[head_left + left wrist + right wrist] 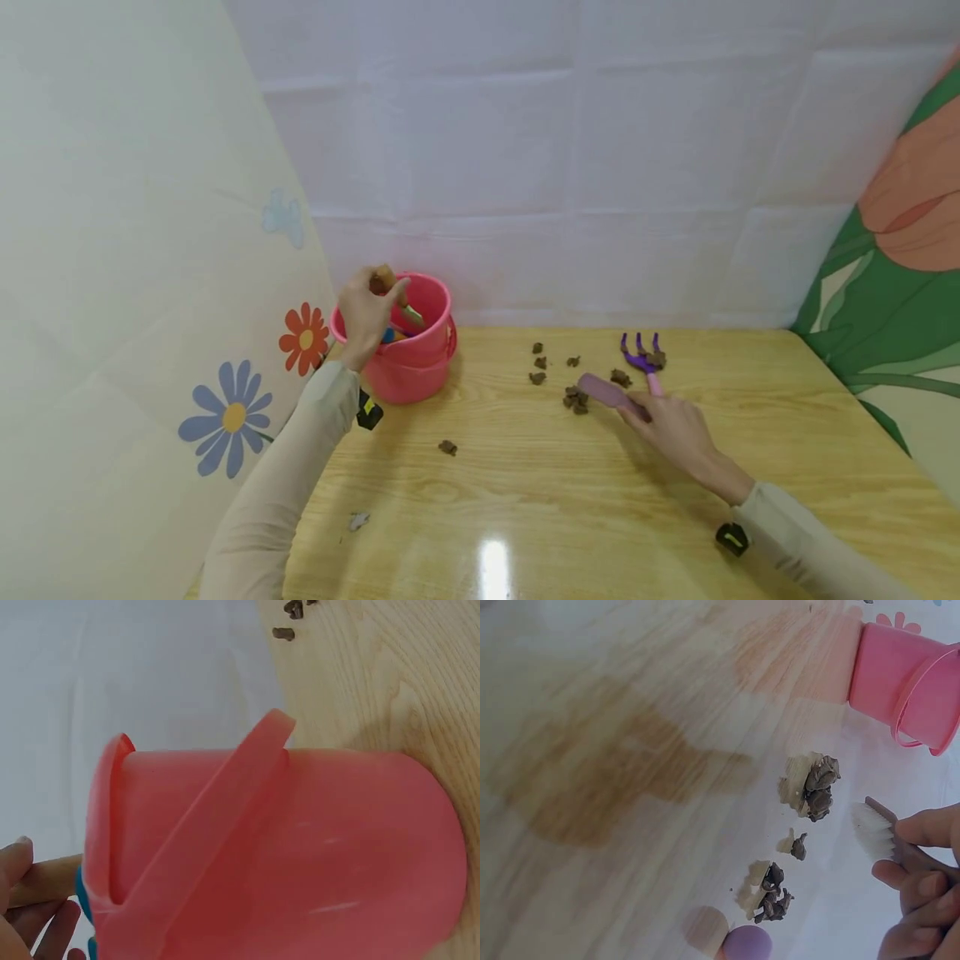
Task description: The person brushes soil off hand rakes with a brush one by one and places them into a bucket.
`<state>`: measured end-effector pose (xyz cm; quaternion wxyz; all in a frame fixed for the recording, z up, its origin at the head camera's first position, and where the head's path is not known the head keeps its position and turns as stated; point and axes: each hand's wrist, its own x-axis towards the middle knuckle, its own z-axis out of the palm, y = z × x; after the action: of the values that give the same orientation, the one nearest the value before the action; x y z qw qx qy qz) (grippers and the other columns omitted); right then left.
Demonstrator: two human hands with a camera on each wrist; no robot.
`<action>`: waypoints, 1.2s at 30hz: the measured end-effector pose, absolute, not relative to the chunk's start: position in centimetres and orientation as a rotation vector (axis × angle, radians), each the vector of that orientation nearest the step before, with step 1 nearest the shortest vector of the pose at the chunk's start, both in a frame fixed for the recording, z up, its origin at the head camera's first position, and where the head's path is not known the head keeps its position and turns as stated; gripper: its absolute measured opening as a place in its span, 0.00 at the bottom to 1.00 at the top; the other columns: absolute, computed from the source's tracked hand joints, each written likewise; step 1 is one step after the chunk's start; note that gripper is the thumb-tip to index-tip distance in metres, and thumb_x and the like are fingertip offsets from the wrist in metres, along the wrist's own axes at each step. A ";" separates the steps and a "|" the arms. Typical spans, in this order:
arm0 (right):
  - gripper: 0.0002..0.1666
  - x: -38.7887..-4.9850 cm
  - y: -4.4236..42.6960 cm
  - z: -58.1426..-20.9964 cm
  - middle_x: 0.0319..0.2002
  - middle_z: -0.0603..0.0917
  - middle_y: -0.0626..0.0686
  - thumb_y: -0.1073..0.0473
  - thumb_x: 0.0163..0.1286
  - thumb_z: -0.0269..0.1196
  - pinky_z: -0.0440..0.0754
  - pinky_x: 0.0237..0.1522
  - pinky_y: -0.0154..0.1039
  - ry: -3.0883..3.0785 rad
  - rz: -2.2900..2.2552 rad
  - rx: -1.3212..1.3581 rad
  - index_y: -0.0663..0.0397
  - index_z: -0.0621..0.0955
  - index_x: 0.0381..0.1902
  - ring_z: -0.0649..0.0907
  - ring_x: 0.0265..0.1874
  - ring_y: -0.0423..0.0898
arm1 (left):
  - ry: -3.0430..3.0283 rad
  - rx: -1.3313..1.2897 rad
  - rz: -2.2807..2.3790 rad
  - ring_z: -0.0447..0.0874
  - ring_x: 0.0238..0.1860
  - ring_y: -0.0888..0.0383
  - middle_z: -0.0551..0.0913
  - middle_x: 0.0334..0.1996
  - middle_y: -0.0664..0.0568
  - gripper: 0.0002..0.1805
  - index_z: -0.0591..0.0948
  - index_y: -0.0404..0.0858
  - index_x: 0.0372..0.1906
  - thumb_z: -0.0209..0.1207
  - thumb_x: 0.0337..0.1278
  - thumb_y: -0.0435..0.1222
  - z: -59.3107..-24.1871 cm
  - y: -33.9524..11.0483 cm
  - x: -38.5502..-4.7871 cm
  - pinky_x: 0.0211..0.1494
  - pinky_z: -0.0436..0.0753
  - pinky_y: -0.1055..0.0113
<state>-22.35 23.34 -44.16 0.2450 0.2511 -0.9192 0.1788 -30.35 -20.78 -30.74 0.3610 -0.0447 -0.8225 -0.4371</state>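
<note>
My left hand (365, 308) is at the rim of a pink bucket (408, 375), gripping a wooden handle (49, 880). A teal part shows where this handle meets the rim; its lower end is hidden inside the bucket. My right hand (678, 433) holds a mauve brush (606, 392) above the table, its white bristles (874, 831) turned toward the tabletop. Below the brush head lies a pile of brown crumpled bits (576, 400). Just beyond the right hand lies a small purple hand rake (641, 362) with a pink handle and a brown clump on its tines.
Several loose brown bits (537, 378) are scattered right of the bucket, and one brown bit (447, 447) lies nearer the front. A pale scrap (359, 521) rests at the front left of the wooden table (525, 492). White cloth (525, 167) hangs behind.
</note>
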 end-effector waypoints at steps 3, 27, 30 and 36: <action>0.10 -22.4 23.3 -44.3 0.11 0.61 0.38 0.57 0.63 0.70 0.55 0.10 0.27 -2.513 0.490 0.682 0.60 0.86 0.36 0.53 0.09 0.28 | -2.185 -0.109 -1.103 0.85 0.34 0.52 0.85 0.25 0.44 0.13 0.80 0.34 0.33 0.69 0.57 0.39 -31.1 -20.9 -30.5 0.39 0.79 0.66; 0.15 -22.0 23.2 -44.5 0.11 0.63 0.39 0.57 0.62 0.70 0.56 0.10 0.28 -2.554 0.514 0.682 0.65 0.86 0.41 0.57 0.08 0.31 | -2.752 0.074 -1.104 0.81 0.42 0.47 0.88 0.32 0.46 0.19 0.89 0.38 0.37 0.64 0.62 0.51 -31.9 -22.7 -30.4 0.63 0.44 0.33; 0.16 -22.0 23.2 -44.5 0.11 0.63 0.39 0.57 0.62 0.70 0.56 0.09 0.28 -2.557 0.513 0.677 0.64 0.86 0.42 0.57 0.08 0.31 | -2.767 0.039 -1.173 0.85 0.34 0.49 0.88 0.33 0.43 0.22 0.88 0.34 0.39 0.62 0.63 0.51 -31.6 -22.7 -30.2 0.62 0.53 0.41; 0.16 -22.0 23.3 -44.5 0.11 0.64 0.40 0.56 0.64 0.69 0.56 0.09 0.29 -2.589 0.523 0.655 0.63 0.86 0.43 0.58 0.08 0.32 | -2.640 0.036 -1.208 0.85 0.34 0.49 0.87 0.40 0.41 0.21 0.85 0.34 0.49 0.59 0.68 0.49 -31.6 -22.6 -30.3 0.38 0.75 0.63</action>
<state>-22.03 23.26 -44.54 0.2088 0.2353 -0.9304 0.1881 -30.30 -22.60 -31.56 0.1190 0.0125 -0.9028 -0.4130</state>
